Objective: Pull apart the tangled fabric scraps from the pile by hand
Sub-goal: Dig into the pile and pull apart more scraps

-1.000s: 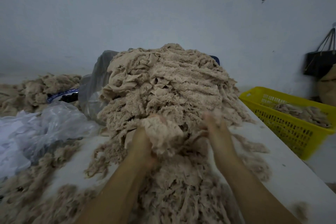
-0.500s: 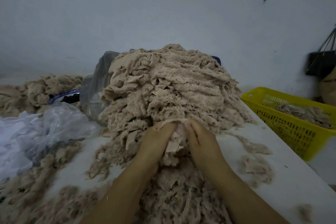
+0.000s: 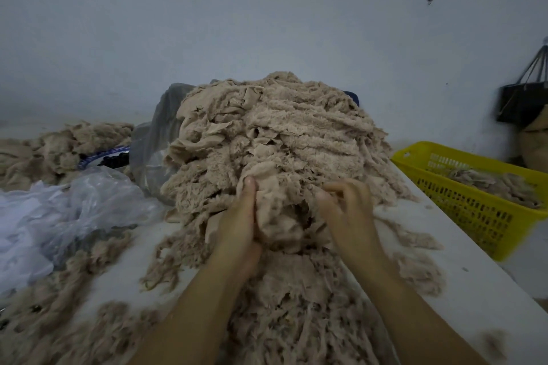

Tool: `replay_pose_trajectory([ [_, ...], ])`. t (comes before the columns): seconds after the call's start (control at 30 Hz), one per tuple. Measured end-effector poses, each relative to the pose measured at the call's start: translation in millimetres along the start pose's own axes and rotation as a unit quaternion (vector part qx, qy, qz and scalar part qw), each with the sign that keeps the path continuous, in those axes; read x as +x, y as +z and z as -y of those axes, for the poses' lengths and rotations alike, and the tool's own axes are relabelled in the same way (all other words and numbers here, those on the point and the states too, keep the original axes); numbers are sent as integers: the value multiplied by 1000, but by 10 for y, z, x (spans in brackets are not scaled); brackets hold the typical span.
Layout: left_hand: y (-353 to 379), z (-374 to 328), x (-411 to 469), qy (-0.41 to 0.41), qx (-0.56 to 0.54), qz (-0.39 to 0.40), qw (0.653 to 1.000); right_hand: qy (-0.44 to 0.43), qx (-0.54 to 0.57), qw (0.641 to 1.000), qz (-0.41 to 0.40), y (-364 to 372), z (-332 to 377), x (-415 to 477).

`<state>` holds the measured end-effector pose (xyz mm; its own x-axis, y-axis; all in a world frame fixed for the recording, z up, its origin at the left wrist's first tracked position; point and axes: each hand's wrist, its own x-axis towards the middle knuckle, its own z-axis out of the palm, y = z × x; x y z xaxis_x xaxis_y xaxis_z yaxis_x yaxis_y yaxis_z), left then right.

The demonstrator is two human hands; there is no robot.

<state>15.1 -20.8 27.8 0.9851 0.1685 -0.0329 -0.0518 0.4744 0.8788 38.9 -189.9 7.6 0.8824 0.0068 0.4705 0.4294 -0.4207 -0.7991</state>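
Note:
A tall pile of beige tangled fabric scraps [image 3: 278, 139] stands on the white table [image 3: 462, 284] in front of me. At the pile's near foot, my left hand [image 3: 240, 222] grips a clump of scraps [image 3: 278, 222], thumb up against it. My right hand [image 3: 347, 204] is just right of the clump, blurred, fingers curled at the fabric; whether it holds any is unclear. More loose scraps [image 3: 299, 311] lie between my forearms.
A yellow plastic basket [image 3: 474, 207] with some scraps stands at the right table edge. Crumpled clear plastic bags [image 3: 68, 210] lie at left, another scrap heap [image 3: 65, 145] behind them. A dark bag [image 3: 522, 98] hangs on the wall at right.
My hands, pressed together on one clump half a second ago, have parted. The right hand has moved right and up; the left hand still holds the clump.

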Motion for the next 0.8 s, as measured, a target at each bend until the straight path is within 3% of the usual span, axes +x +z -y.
replay_pose_trajectory([
  [0.13,129,90,-78,-21,71,86,994,-66,-52,985,149,202,87,-112],
  [0.2,94,115,-87,-33,93,159,982,-67,-26,985,155,221,84,-82],
  [0.27,-11,72,-75,-11,222,216,951,-13,85,990,108,168,64,-38],
  [0.33,-138,-38,-32,39,386,183,903,121,235,963,-47,3,14,55],
  [0.4,-242,-131,21,53,512,165,841,184,431,861,-198,-189,-81,148],
  [0.43,-286,-142,57,49,564,181,804,186,503,814,-221,-248,-132,161],
  [0.47,-333,-134,94,41,614,203,762,198,529,795,-221,-272,-163,160],
  [0.53,-387,-107,140,21,678,246,692,249,482,826,-152,-197,-167,124],
  [0.57,-394,-90,144,15,677,256,690,259,436,855,-110,-128,-152,93],
  [0.6,-390,-74,142,20,653,259,712,246,386,887,-68,-69,-129,70],
  [0.7,-339,-88,100,47,493,215,842,107,202,972,51,78,-41,-13],
  [0.77,-283,-136,40,47,354,180,917,42,149,976,151,137,53,-94],
  [0.8,-252,-148,18,45,307,168,936,38,139,972,185,172,79,-125],
])
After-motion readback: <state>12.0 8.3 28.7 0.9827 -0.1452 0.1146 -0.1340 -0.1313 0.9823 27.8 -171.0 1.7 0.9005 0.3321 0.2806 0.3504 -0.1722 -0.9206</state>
